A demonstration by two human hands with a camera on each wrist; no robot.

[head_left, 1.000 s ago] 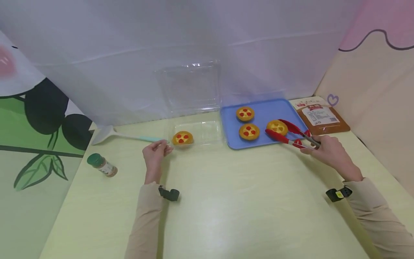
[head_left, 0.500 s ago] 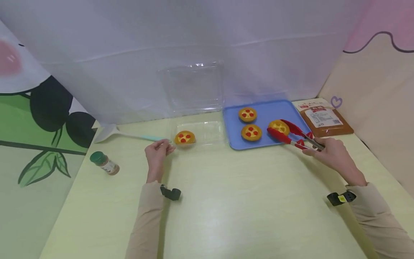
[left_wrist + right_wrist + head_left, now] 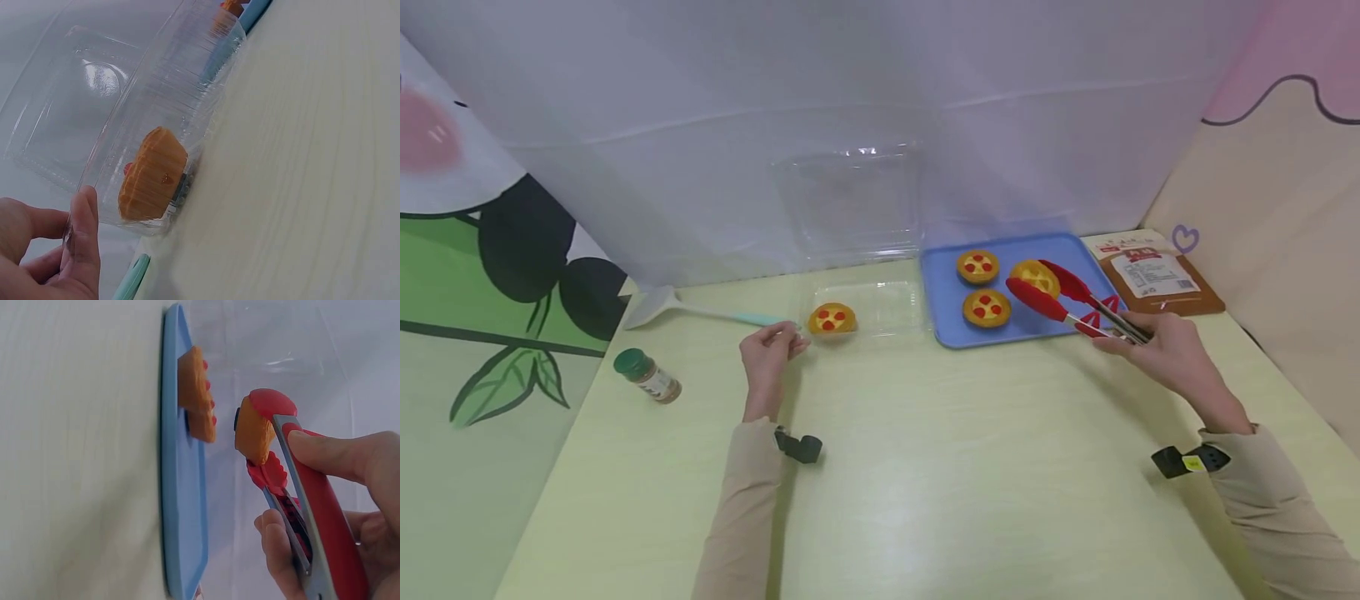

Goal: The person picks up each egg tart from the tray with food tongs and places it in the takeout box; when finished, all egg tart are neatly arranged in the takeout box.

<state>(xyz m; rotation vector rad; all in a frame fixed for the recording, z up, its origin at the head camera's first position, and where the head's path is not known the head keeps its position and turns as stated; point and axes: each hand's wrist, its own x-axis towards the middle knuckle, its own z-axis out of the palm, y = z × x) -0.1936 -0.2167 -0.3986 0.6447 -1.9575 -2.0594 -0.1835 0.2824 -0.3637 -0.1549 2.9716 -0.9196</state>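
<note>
My right hand grips a pair of red-tipped tongs. Between the tong tips is a yellow tart, lifted clear of the blue tray. Two tarts with red pieces on top, a back one and a front one, sit on that tray's left side. My left hand pinches the near left corner of a clear plastic clamshell box, its lid standing up behind. One red-topped tart lies inside the box at the left end.
A spatula with a mint handle lies left of the box. Nearer the left edge, a green-capped spice jar lies on its side. A brown packet is right of the tray. A white cloth hangs behind.
The tongs have raised the yellow tart off the tray and shifted slightly left with it. My left hand keeps its pinch on the box corner. The head view has shifted slightly.
</note>
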